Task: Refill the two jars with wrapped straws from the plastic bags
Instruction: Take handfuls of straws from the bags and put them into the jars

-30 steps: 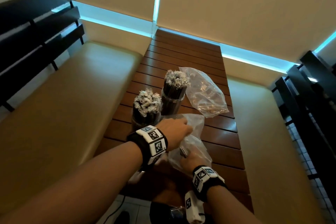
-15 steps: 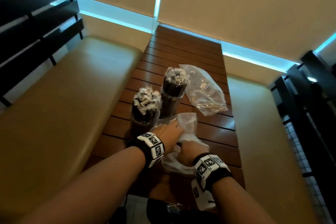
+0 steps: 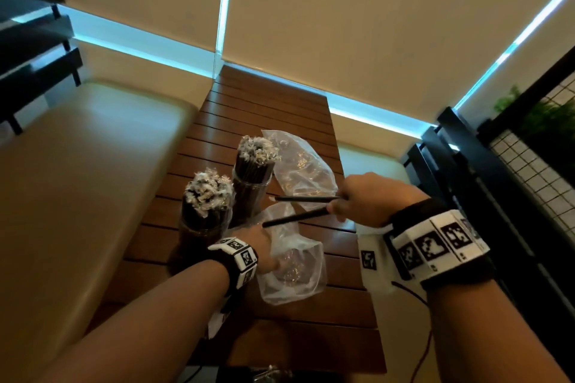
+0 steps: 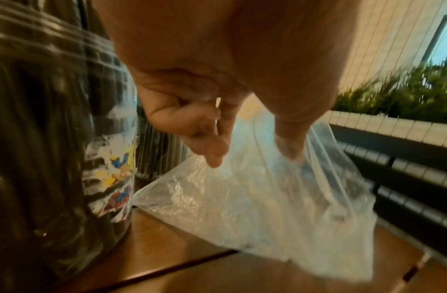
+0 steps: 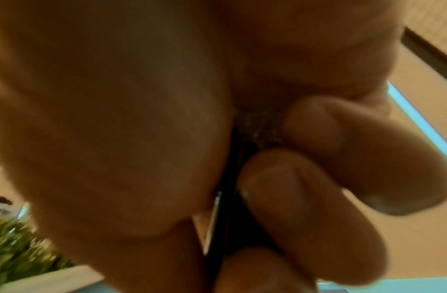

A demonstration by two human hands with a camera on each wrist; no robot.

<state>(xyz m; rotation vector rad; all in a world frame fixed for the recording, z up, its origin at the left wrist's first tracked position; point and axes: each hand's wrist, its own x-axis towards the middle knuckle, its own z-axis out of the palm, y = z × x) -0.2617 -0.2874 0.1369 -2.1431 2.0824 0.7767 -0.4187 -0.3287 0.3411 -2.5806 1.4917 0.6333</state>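
Two glass jars stand on the slatted wooden table (image 3: pixel 273 109), both packed with black wrapped straws: the near jar (image 3: pixel 207 211) and the far jar (image 3: pixel 253 174). My right hand (image 3: pixel 361 205) is raised above the table and grips two black wrapped straws (image 3: pixel 298 216) that point left toward the jars; the right wrist view shows fingers (image 5: pixel 305 198) curled round the dark straws (image 5: pixel 227 208). My left hand (image 3: pixel 264 246) pinches the near clear plastic bag (image 3: pixel 292 264), also seen as the bag (image 4: pixel 267 198) beside the near jar (image 4: pixel 54 138). A second clear bag (image 3: pixel 303 165) lies flat behind.
Padded beige benches (image 3: pixel 77 180) flank the table on both sides. A black rail with wire grid and plants (image 3: pixel 529 165) stands at the right. A cable (image 3: pixel 417 298) hangs from my right wrist band.
My right hand has come out of the near bag and risen to the right with two straws in it. My left hand stays on the bag.
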